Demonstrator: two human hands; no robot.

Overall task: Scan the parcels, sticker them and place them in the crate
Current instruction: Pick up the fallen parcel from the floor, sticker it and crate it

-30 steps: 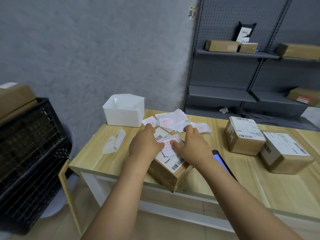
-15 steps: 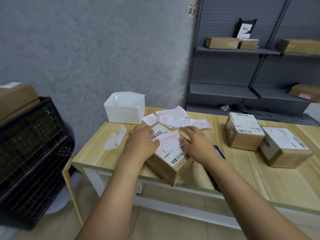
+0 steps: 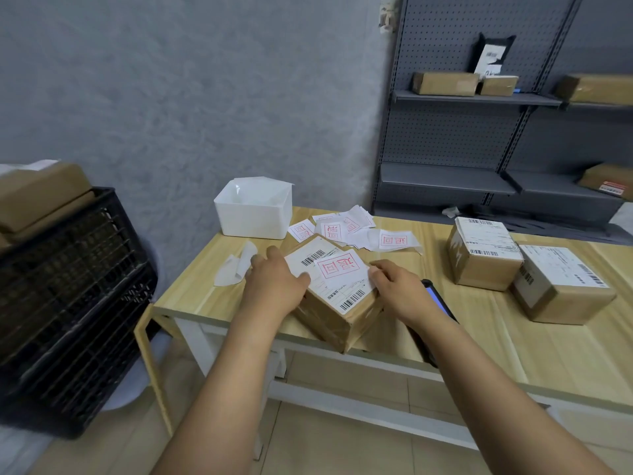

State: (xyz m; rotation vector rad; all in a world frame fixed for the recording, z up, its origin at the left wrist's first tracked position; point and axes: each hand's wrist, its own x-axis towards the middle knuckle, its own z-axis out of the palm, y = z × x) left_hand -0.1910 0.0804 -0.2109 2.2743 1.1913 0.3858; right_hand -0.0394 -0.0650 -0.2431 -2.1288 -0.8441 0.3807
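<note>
The parcel, a taped cardboard box, sits at the near edge of the wooden table, turned corner-on toward the person so that both side faces are within reach. A white sticker printed with a red stamp lies on its top face, overlapping the shipping label but leaving both barcodes exposed, which keeps the parcel scannable.

The left hand rests against the parcel's left upper edge, fingers curved over the side. The right hand bears on the right upper edge, fingertips touching the sticker's corner. Both hands appear to bracket the box in readiness for lifting, though whether either has actually closed its grip cannot be told from this angle.

The black crate stands on the floor to the left of the table, already holding cardboard parcels at its top, so the loaded route runs leftward. Loose stickers lie fanned behind the parcel, beside the white bin, within reach for the next unit. A handheld scanner lies just right of the right wrist. Two unstickered parcels wait at the right, well apart from the working position.
</note>
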